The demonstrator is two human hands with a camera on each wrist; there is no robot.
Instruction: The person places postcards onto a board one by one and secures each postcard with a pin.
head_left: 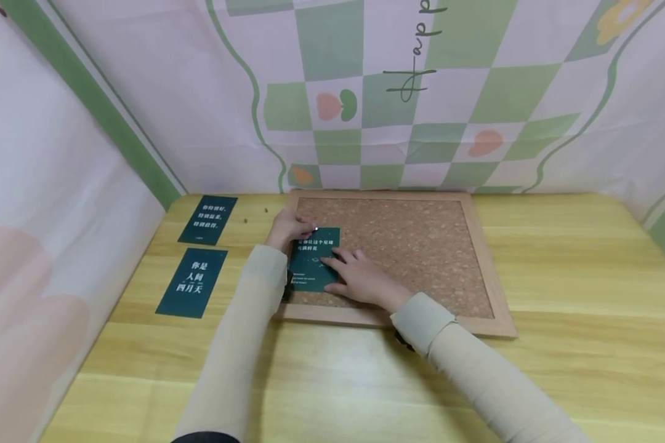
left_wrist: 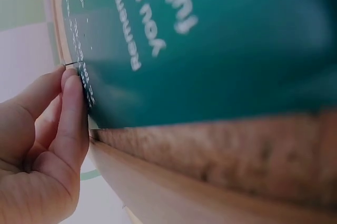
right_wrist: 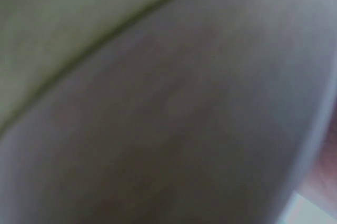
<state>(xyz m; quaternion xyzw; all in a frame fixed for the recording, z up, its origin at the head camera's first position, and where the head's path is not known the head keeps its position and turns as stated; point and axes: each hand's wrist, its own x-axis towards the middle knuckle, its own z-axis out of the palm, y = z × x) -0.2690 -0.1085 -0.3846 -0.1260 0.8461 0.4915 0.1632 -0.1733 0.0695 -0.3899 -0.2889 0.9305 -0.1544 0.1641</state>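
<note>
A dark green card (head_left: pixel 316 271) with white lettering lies on the left part of a wood-framed cork board (head_left: pixel 404 258). At the card's upper left corner my left hand (head_left: pixel 292 229) pinches a pin (left_wrist: pixel 73 63) between thumb and finger. In the left wrist view, its thin shaft reaches from the fingertips to the card; whether it has pierced the card I cannot tell. My right hand (head_left: pixel 366 277) rests with spread fingers on the card's right edge and the cork beside it. Blurred pale surfaces fill most of the right wrist view.
Two more green cards, an upper one (head_left: pixel 207 220) and a lower one (head_left: pixel 192 283), lie on the wooden table (head_left: pixel 576 277) left of the board. Two tiny brown objects (head_left: pixel 245 220) sit near the upper card. A patterned cloth (head_left: pixel 388 141) hangs behind the table.
</note>
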